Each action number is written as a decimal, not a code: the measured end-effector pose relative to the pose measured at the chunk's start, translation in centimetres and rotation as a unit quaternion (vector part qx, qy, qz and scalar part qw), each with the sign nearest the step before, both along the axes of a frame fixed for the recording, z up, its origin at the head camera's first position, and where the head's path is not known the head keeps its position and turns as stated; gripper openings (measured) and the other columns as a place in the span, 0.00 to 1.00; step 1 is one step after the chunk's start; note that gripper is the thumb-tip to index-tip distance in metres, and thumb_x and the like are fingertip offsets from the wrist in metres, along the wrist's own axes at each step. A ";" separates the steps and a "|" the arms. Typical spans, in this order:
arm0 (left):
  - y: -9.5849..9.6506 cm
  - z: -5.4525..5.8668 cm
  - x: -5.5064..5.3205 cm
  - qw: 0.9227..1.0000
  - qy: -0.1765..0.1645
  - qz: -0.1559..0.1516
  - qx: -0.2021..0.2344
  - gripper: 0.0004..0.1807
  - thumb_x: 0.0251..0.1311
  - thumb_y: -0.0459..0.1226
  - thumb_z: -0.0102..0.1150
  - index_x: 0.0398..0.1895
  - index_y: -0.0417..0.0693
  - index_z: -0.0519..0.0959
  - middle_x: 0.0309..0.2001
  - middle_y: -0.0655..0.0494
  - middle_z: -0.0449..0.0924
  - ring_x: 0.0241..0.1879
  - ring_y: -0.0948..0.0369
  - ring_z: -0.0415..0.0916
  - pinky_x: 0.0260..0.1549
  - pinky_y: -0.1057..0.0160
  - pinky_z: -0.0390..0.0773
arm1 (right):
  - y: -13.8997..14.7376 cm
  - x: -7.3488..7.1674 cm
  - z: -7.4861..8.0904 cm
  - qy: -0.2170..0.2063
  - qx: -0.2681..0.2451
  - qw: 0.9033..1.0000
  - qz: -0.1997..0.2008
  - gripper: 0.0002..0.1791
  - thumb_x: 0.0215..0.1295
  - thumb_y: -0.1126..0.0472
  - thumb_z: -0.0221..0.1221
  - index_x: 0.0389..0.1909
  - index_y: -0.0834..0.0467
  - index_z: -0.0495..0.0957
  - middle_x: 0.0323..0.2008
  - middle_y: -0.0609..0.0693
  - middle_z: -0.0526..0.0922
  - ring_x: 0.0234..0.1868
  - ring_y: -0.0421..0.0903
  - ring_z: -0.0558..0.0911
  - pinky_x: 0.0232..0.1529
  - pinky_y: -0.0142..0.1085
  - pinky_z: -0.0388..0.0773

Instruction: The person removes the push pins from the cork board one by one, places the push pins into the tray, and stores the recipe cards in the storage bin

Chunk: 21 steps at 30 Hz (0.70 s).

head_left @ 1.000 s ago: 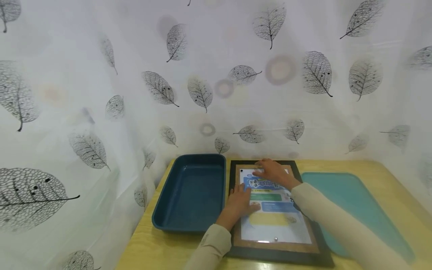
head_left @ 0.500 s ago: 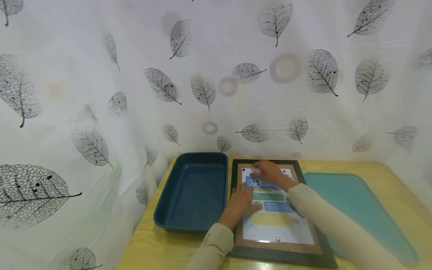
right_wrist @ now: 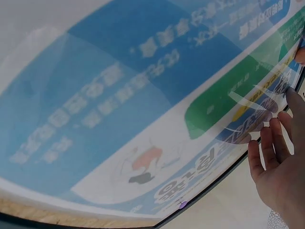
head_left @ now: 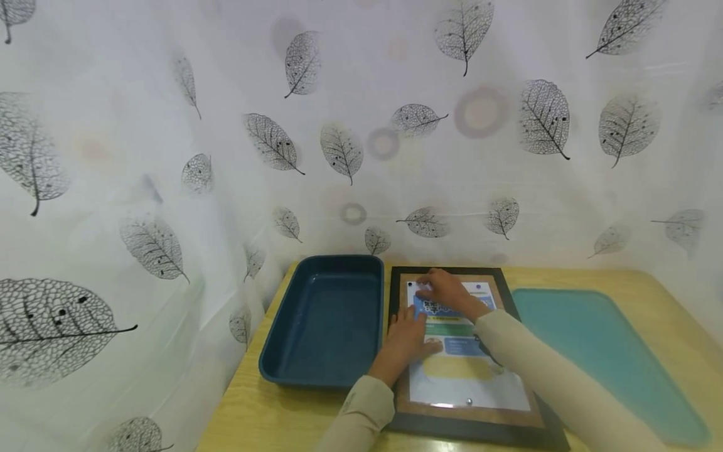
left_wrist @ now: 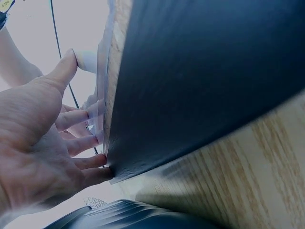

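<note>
A poster (head_left: 471, 389) with blue, green and yellow bands lies on a cork board (head_left: 403, 395) with a dark frame (head_left: 480, 428). Clear, shiny film shows over the print in the right wrist view. My left hand (head_left: 402, 336) is spread on the poster's left side; in the left wrist view its fingertips (left_wrist: 97, 160) reach the board's edge. Higher up, my right hand (head_left: 449, 292) touches the poster's top left part, close to a black pin (head_left: 410, 284). Its straight fingers (right_wrist: 269, 148) meet the film in the right wrist view. A silver pin (head_left: 469, 402) sits at the bottom.
Left of the board stands a deep dark-blue tray (head_left: 322, 326). A flat turquoise tray (head_left: 599, 351) lies to the right, partly under my right sleeve. All rest on a wooden table (head_left: 248, 420), with a leaf-patterned curtain (head_left: 361, 169) behind and to the left.
My right hand has slid left along the poster's top toward the black pin, uncovering more of the top right. My left hand keeps its place on the board; the view has shifted slightly.
</note>
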State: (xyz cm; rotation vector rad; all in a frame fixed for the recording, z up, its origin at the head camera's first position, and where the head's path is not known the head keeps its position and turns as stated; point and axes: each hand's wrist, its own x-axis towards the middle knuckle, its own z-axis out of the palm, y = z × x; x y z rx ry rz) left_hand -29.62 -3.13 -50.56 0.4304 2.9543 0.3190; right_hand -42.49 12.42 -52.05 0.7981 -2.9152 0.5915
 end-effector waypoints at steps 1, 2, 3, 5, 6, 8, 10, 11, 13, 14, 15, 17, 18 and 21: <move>0.0 0.0 0.0 1.000 -0.001 0.001 0.001 0.45 0.63 0.63 0.65 0.76 0.47 0.67 0.79 0.42 0.59 0.78 0.41 0.55 0.75 0.43 0.61 | -0.1 -0.1 -0.1 -0.003 -0.006 1.000 0.001 0.21 0.67 0.52 0.69 0.56 0.59 0.85 0.47 0.55 0.85 0.48 0.53 0.83 0.54 0.50 0.83; 0.0 0.0 0.0 1.000 -0.003 0.002 0.003 0.45 0.63 0.63 0.65 0.76 0.47 0.67 0.79 0.42 0.58 0.78 0.41 0.54 0.75 0.43 0.61 | -0.2 -0.1 -0.1 -0.003 -0.011 1.000 0.003 0.21 0.67 0.52 0.69 0.56 0.60 0.85 0.47 0.56 0.85 0.47 0.53 0.83 0.54 0.50 0.83; 0.0 0.1 0.0 1.000 -0.004 0.002 0.005 0.45 0.63 0.62 0.65 0.76 0.47 0.67 0.79 0.41 0.58 0.78 0.41 0.54 0.75 0.43 0.60 | -0.2 -0.1 -0.1 0.000 -0.017 1.000 0.008 0.20 0.68 0.54 0.69 0.55 0.61 0.85 0.46 0.57 0.85 0.48 0.54 0.83 0.54 0.51 0.83; 0.0 0.1 0.0 1.000 -0.007 0.002 0.008 0.45 0.63 0.62 0.65 0.76 0.47 0.67 0.79 0.41 0.58 0.79 0.41 0.54 0.76 0.43 0.60 | -0.4 -0.1 -0.1 0.004 -0.025 1.000 0.013 0.19 0.68 0.56 0.69 0.55 0.62 0.85 0.46 0.58 0.85 0.47 0.55 0.83 0.54 0.51 0.83; 0.1 0.1 0.0 1.000 -0.007 0.001 0.008 0.45 0.64 0.62 0.65 0.77 0.47 0.67 0.79 0.41 0.58 0.79 0.41 0.54 0.76 0.43 0.60 | -0.5 -0.1 0.0 0.008 -0.026 1.000 0.015 0.19 0.68 0.56 0.69 0.55 0.62 0.85 0.45 0.58 0.85 0.47 0.55 0.83 0.53 0.51 0.83; 0.0 0.2 0.0 1.000 -0.007 -0.001 0.007 0.45 0.64 0.62 0.65 0.76 0.47 0.67 0.79 0.41 0.58 0.79 0.41 0.53 0.76 0.42 0.60 | -0.7 0.0 0.0 0.010 -0.035 0.999 0.018 0.18 0.68 0.58 0.69 0.54 0.63 0.86 0.45 0.59 0.85 0.47 0.56 0.83 0.53 0.52 0.83; -0.1 0.2 0.0 1.000 -0.007 -0.002 0.005 0.45 0.64 0.62 0.65 0.76 0.47 0.67 0.79 0.41 0.58 0.79 0.41 0.53 0.75 0.42 0.60 | -0.9 -0.1 0.0 0.007 -0.046 0.999 0.018 0.17 0.68 0.58 0.69 0.53 0.64 0.86 0.44 0.58 0.86 0.47 0.56 0.83 0.53 0.52 0.83; -0.1 0.2 0.1 1.000 -0.007 -0.003 0.003 0.45 0.64 0.62 0.65 0.76 0.47 0.67 0.79 0.41 0.58 0.79 0.41 0.54 0.75 0.42 0.60 | -1.0 -0.1 -0.1 0.002 -0.055 0.998 0.018 0.17 0.68 0.59 0.69 0.52 0.64 0.86 0.44 0.58 0.86 0.47 0.56 0.83 0.53 0.52 0.83; -0.1 0.2 0.1 1.000 -0.007 -0.004 0.001 0.45 0.64 0.62 0.65 0.76 0.46 0.67 0.79 0.41 0.58 0.78 0.40 0.54 0.75 0.42 0.60 | -1.1 -0.3 -0.3 -0.005 -0.069 0.997 0.019 0.17 0.67 0.59 0.69 0.52 0.65 0.86 0.44 0.58 0.87 0.47 0.56 0.83 0.53 0.52 0.82; -0.1 0.2 0.1 1.000 -0.008 -0.005 0.000 0.45 0.64 0.62 0.65 0.76 0.46 0.67 0.79 0.40 0.58 0.78 0.40 0.54 0.75 0.42 0.61 | -1.1 -0.4 -0.4 -0.006 -0.075 0.997 0.020 0.17 0.67 0.60 0.69 0.52 0.65 0.86 0.44 0.58 0.87 0.47 0.56 0.83 0.53 0.52 0.82; -0.1 0.2 0.1 1.000 -0.008 -0.006 -0.003 0.46 0.64 0.62 0.65 0.76 0.46 0.67 0.78 0.40 0.58 0.78 0.40 0.54 0.75 0.42 0.61 | -1.2 -0.5 -0.5 -0.006 -0.079 0.997 0.020 0.16 0.67 0.60 0.69 0.51 0.65 0.86 0.43 0.58 0.87 0.47 0.56 0.83 0.53 0.52 0.82; 0.0 0.3 0.1 1.000 -0.008 -0.010 -0.009 0.46 0.64 0.63 0.64 0.77 0.46 0.66 0.79 0.40 0.58 0.78 0.40 0.54 0.75 0.42 0.61 | -1.2 -0.7 -0.8 -0.008 -0.089 0.996 0.019 0.16 0.67 0.60 0.69 0.51 0.65 0.86 0.43 0.58 0.88 0.47 0.56 0.84 0.53 0.52 0.82; 0.0 0.3 0.1 1.000 -0.008 -0.011 -0.011 0.46 0.64 0.63 0.64 0.77 0.46 0.66 0.79 0.40 0.57 0.78 0.40 0.54 0.75 0.42 0.61 | -1.2 -0.8 -0.9 -0.006 -0.094 0.995 0.019 0.15 0.67 0.60 0.69 0.50 0.65 0.87 0.44 0.58 0.88 0.47 0.56 0.84 0.53 0.52 0.82; 0.1 0.4 0.0 1.000 -0.005 -0.012 -0.023 0.47 0.64 0.64 0.63 0.77 0.46 0.66 0.79 0.40 0.57 0.78 0.41 0.54 0.75 0.43 0.62 | -1.3 -1.2 -1.1 -0.011 -0.115 0.993 0.016 0.14 0.67 0.61 0.70 0.49 0.65 0.87 0.45 0.58 0.89 0.49 0.58 0.85 0.55 0.53 0.82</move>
